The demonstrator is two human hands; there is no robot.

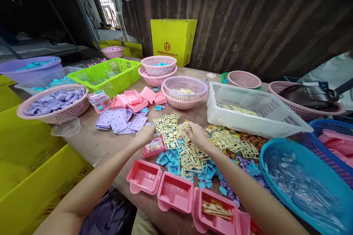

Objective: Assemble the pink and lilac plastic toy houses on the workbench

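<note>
- Three pink trays point(174, 192) sit along the near table edge.
- Left hand point(145, 134) rests curled on a filled pink tray point(153, 146), fingers together.
- Right hand point(196, 134) pinches a cream plastic frame point(180, 129) between closed fingertips, atop the cream pile point(190, 158).
- White basket point(268, 119) stands beyond.

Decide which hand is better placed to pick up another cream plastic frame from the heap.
The right hand: its fingers already rest on the cream frames. The left hand sits over a pink tray beside them.
</note>
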